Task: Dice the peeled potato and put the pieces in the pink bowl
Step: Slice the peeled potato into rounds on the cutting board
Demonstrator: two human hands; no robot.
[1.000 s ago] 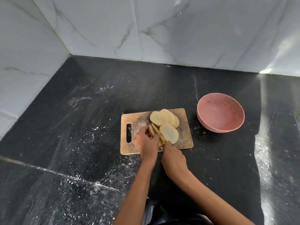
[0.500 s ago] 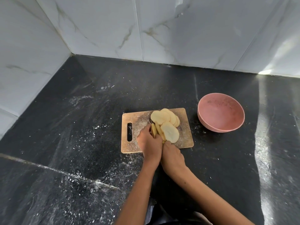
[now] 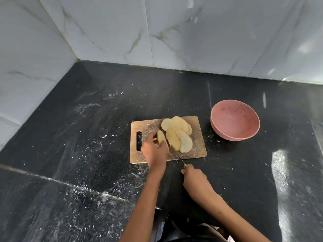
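While the black counter (image 3: 87, 154), dusted with white specks, fills the frame below the marble wall tiles (image 3: 174, 32), the wooden cutting board (image 3: 197, 147) sits at centre with the pink bowl (image 3: 235, 119) just right of it. Pale potato slices (image 3: 176, 126) fan across the board. My left hand (image 3: 153, 151) curls round the uncut potato end (image 3: 160, 137); my right hand (image 3: 195, 179), lower centre, grips the knife (image 3: 180, 158).
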